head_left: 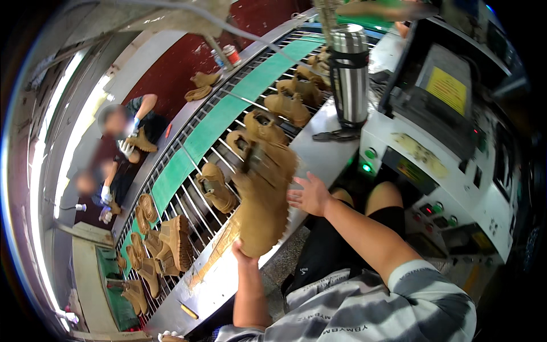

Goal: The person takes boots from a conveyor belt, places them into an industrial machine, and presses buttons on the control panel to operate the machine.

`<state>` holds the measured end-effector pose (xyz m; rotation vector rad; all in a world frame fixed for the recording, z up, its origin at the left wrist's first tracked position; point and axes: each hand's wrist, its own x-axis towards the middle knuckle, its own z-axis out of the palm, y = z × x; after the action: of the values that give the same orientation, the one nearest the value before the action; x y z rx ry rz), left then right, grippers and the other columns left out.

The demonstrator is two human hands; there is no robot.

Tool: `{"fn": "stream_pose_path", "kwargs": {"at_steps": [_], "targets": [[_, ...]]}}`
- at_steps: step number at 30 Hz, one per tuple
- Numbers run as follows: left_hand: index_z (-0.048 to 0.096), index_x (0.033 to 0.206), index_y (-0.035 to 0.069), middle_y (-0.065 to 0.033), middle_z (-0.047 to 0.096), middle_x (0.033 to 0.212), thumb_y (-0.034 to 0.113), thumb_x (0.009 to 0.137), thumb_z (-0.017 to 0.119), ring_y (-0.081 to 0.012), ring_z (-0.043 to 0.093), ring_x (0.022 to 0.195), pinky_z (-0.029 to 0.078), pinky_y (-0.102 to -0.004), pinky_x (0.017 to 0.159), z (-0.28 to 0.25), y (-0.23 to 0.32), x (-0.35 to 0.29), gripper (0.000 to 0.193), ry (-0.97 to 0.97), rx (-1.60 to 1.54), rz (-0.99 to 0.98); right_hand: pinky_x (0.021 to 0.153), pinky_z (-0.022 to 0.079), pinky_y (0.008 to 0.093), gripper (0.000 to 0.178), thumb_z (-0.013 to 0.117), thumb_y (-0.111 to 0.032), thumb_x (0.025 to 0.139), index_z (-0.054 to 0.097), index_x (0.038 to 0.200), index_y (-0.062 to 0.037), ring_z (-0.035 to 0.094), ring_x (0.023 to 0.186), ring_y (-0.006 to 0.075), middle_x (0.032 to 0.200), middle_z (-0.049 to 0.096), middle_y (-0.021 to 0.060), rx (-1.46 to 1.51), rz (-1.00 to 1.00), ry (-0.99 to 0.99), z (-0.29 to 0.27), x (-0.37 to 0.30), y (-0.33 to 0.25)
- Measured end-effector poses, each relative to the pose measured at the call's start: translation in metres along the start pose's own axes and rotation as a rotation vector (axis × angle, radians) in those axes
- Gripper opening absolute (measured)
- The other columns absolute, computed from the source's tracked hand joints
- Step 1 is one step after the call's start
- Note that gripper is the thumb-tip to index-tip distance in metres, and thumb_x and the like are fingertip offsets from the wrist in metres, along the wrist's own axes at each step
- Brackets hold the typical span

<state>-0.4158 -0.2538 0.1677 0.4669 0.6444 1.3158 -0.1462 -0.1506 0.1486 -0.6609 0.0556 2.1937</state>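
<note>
A tan work boot (pixel 263 205), slightly blurred, is held up in front of me over the metal ledge. My left hand (pixel 246 254) grips it at the toe end, with part of the fingers hidden behind it. Close to the boot's sole edge is my right hand (pixel 308 194), its fingers stretched out and apart; whether the fingertips touch the sole I cannot tell. Behind the held boot, another tan boot (pixel 216 187) rests on the roller conveyor (pixel 183 210).
Several tan boots (pixel 289 102) line the conveyor beside a green belt strip (pixel 196 137). A steel thermos (pixel 349 80) stands on the ledge, left of a white machine (pixel 393 142). A yellow-handled tool (pixel 189 310) lies at lower left. Two people (pixel 114 134) handle boots across the line.
</note>
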Motion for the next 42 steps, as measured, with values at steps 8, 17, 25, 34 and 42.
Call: {"fn": "stream_pose_path", "kwargs": {"at_steps": [8,17,25,34,42], "targets": [[0.035,0.143,0.008,-0.0094,0.045,0.141,0.029,0.077,0.07,-0.028,0.043,0.131,0.033,-0.0442,0.11,0.097,-0.114,-0.041,0.078,-0.19,-0.027,-0.36,0.085,0.042,0.0405,0.031,0.039,-0.035,0.099,0.059,0.095,-0.011,0.054,0.083,0.0228,0.089,0.062,0.0069,0.33,-0.899,-0.711,-0.076,-0.133,-0.026],[0.065,0.096,-0.002,-0.0077,0.065,0.095,0.033,0.102,0.042,-0.0162,0.059,0.092,0.045,-0.0289,0.086,0.173,-0.213,0.056,0.043,-0.264,0.636,-0.045,0.104,0.038,0.0483,0.044,0.042,-0.036,0.095,0.06,0.115,-0.0017,0.052,0.12,0.0359,0.119,0.061,0.0181,-0.134,-0.792,-0.079,-0.085,-0.311,0.005],[0.065,0.094,-0.005,-0.0166,0.067,0.087,0.036,0.098,0.046,-0.022,0.063,0.084,0.047,-0.0319,0.08,0.228,-0.256,0.1,0.045,-0.457,0.984,0.044,0.102,0.044,0.0438,0.071,0.052,-0.041,0.077,0.047,0.136,-0.0028,0.056,0.116,0.0329,0.133,0.053,0.0181,0.366,-0.367,-0.062,-0.12,-0.324,0.053],[0.058,0.089,0.001,-0.0052,0.061,0.086,0.005,0.095,0.051,-0.0084,0.055,0.078,0.043,-0.0212,0.071,0.258,-0.166,-0.001,0.01,-0.623,0.439,-0.11,0.106,0.04,0.052,0.086,0.056,-0.045,0.076,0.03,0.147,-0.0046,0.048,0.125,0.04,0.145,0.037,0.0242,0.189,-0.779,-0.289,-0.153,-0.307,-0.005],[0.059,0.107,-0.005,-0.0103,0.063,0.096,0.001,0.092,0.054,-0.015,0.062,0.086,0.049,-0.0273,0.077,0.27,-0.144,-0.024,0.017,-0.851,0.85,-0.175,0.1,0.045,0.0461,0.085,0.058,-0.031,0.068,0.032,0.145,-0.0055,0.052,0.12,0.0349,0.136,0.048,0.0195,-0.071,-1.007,-0.18,-0.122,-0.32,-0.041]]}}
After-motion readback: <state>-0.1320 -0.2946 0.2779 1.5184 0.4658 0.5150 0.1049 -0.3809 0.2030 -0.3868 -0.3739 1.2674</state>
